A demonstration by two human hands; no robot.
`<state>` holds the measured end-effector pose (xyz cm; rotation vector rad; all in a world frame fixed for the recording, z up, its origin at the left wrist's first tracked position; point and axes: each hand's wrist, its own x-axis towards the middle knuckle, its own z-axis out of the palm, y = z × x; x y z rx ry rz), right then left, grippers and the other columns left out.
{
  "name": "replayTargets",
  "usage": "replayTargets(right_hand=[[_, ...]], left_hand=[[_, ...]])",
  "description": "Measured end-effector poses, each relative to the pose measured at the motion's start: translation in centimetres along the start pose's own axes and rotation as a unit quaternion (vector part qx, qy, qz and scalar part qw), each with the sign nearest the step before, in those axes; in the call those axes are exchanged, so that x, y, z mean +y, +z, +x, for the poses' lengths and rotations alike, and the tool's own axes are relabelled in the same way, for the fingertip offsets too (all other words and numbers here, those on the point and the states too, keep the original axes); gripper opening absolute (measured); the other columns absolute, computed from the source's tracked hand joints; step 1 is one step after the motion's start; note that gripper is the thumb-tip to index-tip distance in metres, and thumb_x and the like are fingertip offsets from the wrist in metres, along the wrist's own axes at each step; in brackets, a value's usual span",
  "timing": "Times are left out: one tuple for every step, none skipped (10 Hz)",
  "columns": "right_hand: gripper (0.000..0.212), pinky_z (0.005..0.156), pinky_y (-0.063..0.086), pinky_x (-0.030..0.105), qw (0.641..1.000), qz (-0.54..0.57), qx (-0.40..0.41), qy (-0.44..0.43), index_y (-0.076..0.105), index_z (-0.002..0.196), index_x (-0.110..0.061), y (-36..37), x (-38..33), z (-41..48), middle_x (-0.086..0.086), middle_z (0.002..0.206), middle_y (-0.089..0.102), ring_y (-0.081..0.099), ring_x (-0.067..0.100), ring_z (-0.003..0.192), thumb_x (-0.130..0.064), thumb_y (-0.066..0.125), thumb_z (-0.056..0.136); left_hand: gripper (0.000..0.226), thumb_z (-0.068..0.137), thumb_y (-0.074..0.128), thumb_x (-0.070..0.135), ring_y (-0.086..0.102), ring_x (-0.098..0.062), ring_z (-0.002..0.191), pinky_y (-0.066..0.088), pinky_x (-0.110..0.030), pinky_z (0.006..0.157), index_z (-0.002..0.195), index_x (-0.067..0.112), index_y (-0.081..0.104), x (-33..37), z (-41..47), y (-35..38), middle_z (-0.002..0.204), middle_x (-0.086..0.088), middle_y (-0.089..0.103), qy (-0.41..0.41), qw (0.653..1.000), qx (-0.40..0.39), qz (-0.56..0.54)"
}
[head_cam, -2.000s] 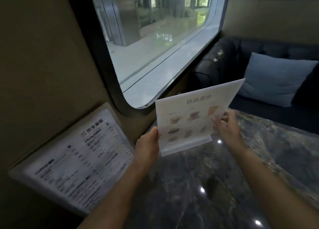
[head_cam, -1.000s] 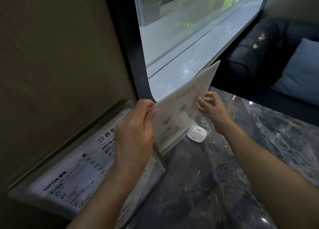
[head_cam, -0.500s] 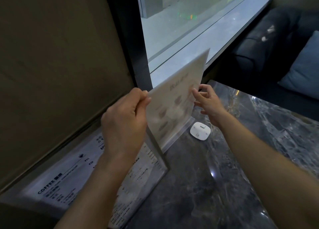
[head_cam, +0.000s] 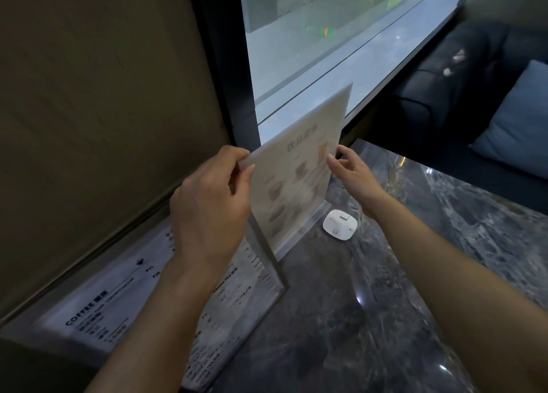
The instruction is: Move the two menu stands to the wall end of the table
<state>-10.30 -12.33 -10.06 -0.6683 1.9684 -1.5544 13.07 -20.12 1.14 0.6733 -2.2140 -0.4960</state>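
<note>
Head view, looking down at the dark marble table (head_cam: 370,318), which fills the lower right of the frame.

Drinks stand (head_cam: 299,170): clear acrylic holder with a pale sheet of cup pictures, frame centre, roughly upright and turned edge-on toward the window (head_cam: 326,46). Its clear base is at the table surface near the wall edge; cannot tell whether it is fully seated or just above.

Left hand (head_cam: 210,203): centre-left of frame, thumb and fingers clamped on the near upper corner of the drinks stand, thumb on the printed face, fingers behind.

Right hand (head_cam: 353,173): right of centre, at the far vertical edge of the same stand. Fingers spread and slightly curled, tips at the edge of the sheet; contact looks light, and whether it is a true grip cannot be told.

Coffee stand (head_cam: 124,300): second holder, black text on white including the word "COFFEE", lower left of frame. It leans back against the brown wall (head_cam: 98,102), with its lower edge on the table. The left forearm crosses in front of it. Its right end sits just beside the near end of the drinks stand's base; touching or not cannot be told.

Puck (head_cam: 339,224): small white rounded-square device on the table, just right of the drinks stand's base, below the right wrist.

Upper right of frame: dark sofa (head_cam: 462,75) with a blue cushion (head_cam: 516,126) beyond the far table edge.
</note>
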Motion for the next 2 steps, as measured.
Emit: replayTargets(right_hand=[[0.053,0.077,0.045,0.025,0.999,-0.050,0.010,-0.002,0.037,0.132,-0.027,-0.16,-0.57,-0.39,0.005,0.116,0.058,0.056,0.014,0.102,-0.047,0.051,0.085],[0.066,0.090,0.042,0.037,0.990,-0.136,0.046,-0.004,0.029,0.136,-0.023,-0.58,-1.34,-0.64,0.009,0.129,0.050,0.047,0.023,0.115,-0.051,0.054,0.082]], left_hand=[[0.015,0.088,0.058,0.023,0.063,-0.021,0.072,0.056,-0.046,0.061,0.101,0.015,0.059,0.28,0.17,-0.19,0.084,-0.003,0.068,0.006,1.000,-0.007,0.003],[0.019,0.087,0.058,0.023,0.063,-0.020,0.072,0.057,-0.046,0.062,0.105,0.016,0.057,0.64,0.14,-0.49,0.085,-0.004,0.067,0.013,1.000,0.002,0.002]])
